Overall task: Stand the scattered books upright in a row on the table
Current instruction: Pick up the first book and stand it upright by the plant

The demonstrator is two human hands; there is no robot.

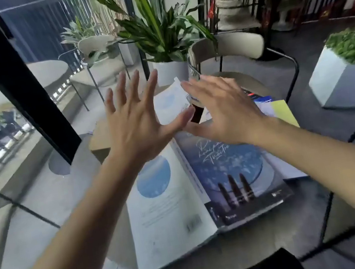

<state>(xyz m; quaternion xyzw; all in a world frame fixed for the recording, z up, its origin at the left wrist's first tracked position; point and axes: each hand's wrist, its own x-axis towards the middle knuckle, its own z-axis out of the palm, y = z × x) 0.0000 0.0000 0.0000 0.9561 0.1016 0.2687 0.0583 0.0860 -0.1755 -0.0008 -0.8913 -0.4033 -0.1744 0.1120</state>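
Nearest the camera, the round table [304, 225] shows only as a dark arc of rim, most of its top covered. On it lies the large book [204, 190], face down and splayed open, covers up: a white back cover with a blue circle on the left, a dark blue front cover with script lettering on the right. Its spine, the long axis, runs from the near edge of the table away toward the far side, tilted slightly left. Its left near corner overhangs the table rim. Beyond the large book's right edge, a yellow-green book [284, 111] and blue-edged ones lie flat, partly hidden under the right forearm, so their number cannot be told. Above the large book's far end, the left hand [137, 122] hangs with fingers spread wide, palm down, gripping nothing. The right hand [222, 112] is beside it, fingers extended and loosely apart, also empty; the two thumbs nearly meet. Behind the hands a white book [171, 102] is tilted up, mostly covered and blurred. Past the large book's far end stand a chair [228, 48] and a potted plant [162, 33].
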